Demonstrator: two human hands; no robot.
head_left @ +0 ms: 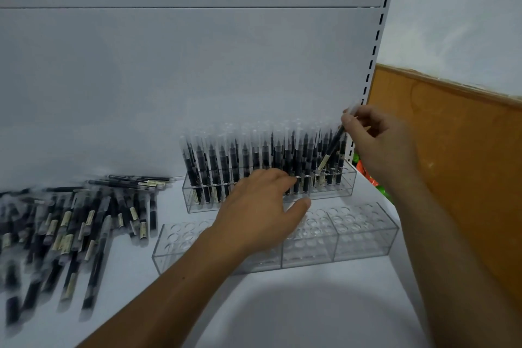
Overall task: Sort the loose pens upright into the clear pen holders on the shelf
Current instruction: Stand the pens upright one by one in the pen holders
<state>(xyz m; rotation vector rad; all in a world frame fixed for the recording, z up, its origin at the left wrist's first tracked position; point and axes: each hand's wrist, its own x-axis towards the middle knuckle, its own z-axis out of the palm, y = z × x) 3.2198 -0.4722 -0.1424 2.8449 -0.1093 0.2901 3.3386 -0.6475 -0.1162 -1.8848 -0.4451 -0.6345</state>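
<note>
A clear pen holder (343,188) stands at the back of the white shelf, filled with several upright black pens (223,161). My right hand (378,141) pinches one black pen (332,148) that tilts down over the holder's right end, its lower tip close to the holes there. My left hand (262,206) rests against the front of that holder, fingers touching the pens' lower parts. A second clear holder (364,232) with bare holes lies in front, partly under my left forearm. A heap of loose black pens (73,223) lies at the left.
The white shelf back panel (197,65) rises behind the holders. A slotted upright (375,45) runs along the right edge, with an orange board (452,150) beyond it. Green and orange items (372,178) show past the shelf's right end.
</note>
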